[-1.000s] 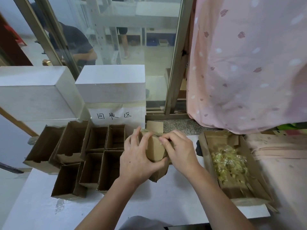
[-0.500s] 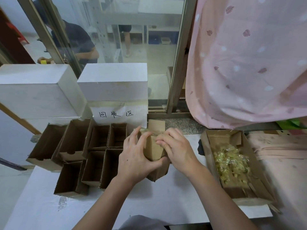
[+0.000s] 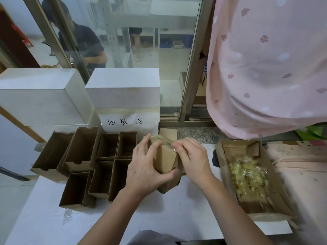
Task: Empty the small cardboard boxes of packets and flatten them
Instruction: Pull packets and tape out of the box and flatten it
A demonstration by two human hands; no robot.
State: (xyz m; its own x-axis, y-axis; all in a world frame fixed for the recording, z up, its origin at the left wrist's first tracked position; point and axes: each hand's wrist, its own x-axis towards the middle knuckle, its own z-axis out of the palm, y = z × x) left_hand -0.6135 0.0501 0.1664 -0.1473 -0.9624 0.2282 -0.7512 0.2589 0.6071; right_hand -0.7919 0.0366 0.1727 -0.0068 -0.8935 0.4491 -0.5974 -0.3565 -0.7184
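1. Cardboard everywhere here. The small brown cardboard box (image 3: 165, 159) being worked on sits right between the two hands, tipped on one edge over the white desk (image 3: 177, 214).
2. Left hand (image 3: 144, 171) is wrapped around the box's near side, thumb underneath the front corner, fingers curled over the top. So it's holding the box firmly.
3. Right hand (image 3: 192, 160) is up at the top edge with its fingertips pinching the yellowish clear tape strip (image 3: 162, 139) that seals the flaps. Looks to me like the step is peeling that tape to get the box open.
4. To do it well, I'd guess: keep the left hand squeezing only lightly so the flaps aren't jammed, pull the tape low and along the seam instead of straight up, and keep the opening facing up so the packets don't spill early.
5. Just right of the right hand is the long open cardboard tray (image 3: 228, 175) with a pile of yellowish clear-wrapped packets (image 3: 247, 175), presumably where the contents get tipped.
6. Left of the left hand is a cluster of opened empty brown boxes (image 3: 99, 167), upright and not flattened yet, so plenty of the job looks left.
7. Can't tell how much tape is already lifted; the fingers cover it.
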